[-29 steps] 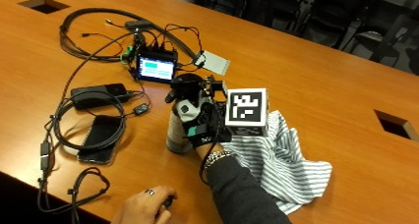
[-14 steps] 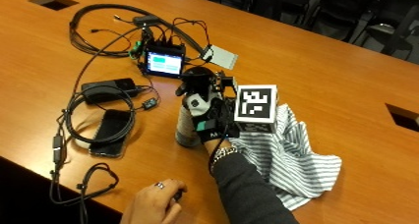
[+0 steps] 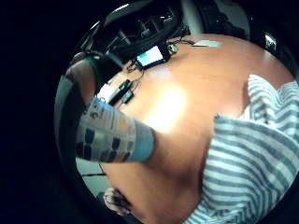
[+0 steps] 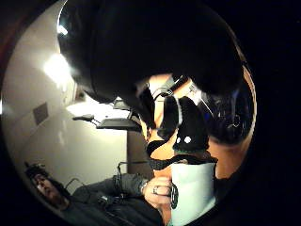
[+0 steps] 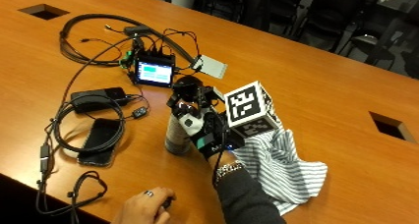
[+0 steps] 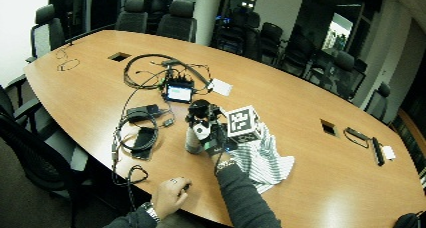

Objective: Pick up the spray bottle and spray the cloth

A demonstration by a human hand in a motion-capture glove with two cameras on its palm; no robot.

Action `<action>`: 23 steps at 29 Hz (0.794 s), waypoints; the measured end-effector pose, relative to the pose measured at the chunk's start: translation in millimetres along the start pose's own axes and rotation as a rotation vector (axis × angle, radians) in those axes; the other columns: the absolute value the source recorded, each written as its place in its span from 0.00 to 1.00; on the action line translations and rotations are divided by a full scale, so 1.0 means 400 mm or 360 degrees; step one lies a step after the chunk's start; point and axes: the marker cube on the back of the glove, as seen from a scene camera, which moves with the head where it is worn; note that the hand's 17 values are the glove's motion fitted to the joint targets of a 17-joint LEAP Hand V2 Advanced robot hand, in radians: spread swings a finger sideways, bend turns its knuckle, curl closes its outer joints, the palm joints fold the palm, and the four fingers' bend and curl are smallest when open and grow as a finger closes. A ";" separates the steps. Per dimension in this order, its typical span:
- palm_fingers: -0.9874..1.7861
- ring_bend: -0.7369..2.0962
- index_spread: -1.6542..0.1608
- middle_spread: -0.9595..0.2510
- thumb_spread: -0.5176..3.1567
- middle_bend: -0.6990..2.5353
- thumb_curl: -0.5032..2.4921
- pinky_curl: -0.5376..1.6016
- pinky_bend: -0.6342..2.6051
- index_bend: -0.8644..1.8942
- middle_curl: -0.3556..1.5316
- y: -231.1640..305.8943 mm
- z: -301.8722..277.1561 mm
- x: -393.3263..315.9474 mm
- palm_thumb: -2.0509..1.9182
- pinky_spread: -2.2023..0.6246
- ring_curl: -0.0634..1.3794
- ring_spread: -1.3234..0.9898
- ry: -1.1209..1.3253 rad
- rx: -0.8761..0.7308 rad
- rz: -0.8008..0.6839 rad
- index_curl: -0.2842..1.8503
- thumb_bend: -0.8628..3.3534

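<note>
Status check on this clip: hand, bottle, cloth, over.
Right hand grips spray bottle, bottle upright on table. Striped cloth lies beside it. Phone and cables on bottle's far side, not between.

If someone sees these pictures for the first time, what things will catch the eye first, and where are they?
The gloved right hand near the middle of the wooden table stands out first, gripping the spray bottle, which stands upright. Right beside it lies the crumpled striped cloth, toward the table's near edge. On the bottle's other side sits a small lit screen among tangled black cables, with a dark phone nearby.
</note>
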 end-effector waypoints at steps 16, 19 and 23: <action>0.47 0.36 0.71 0.73 0.44 0.27 0.31 0.41 0.30 0.36 0.40 0.240 -0.159 -0.089 0.63 0.87 0.28 0.55 0.0947 -0.0414 -0.0015 0.29 0.19; 0.47 0.36 0.70 0.73 0.44 0.27 0.30 0.41 0.30 0.37 0.39 0.278 -0.170 -0.096 0.63 0.87 0.28 0.55 0.0957 -0.0430 -0.0010 0.29 0.19; 0.45 0.35 0.70 0.73 0.44 0.27 0.30 0.41 0.30 0.37 0.39 0.320 -0.192 -0.098 0.63 0.87 0.27 0.55 0.0956 -0.0430 0.0008 0.28 0.20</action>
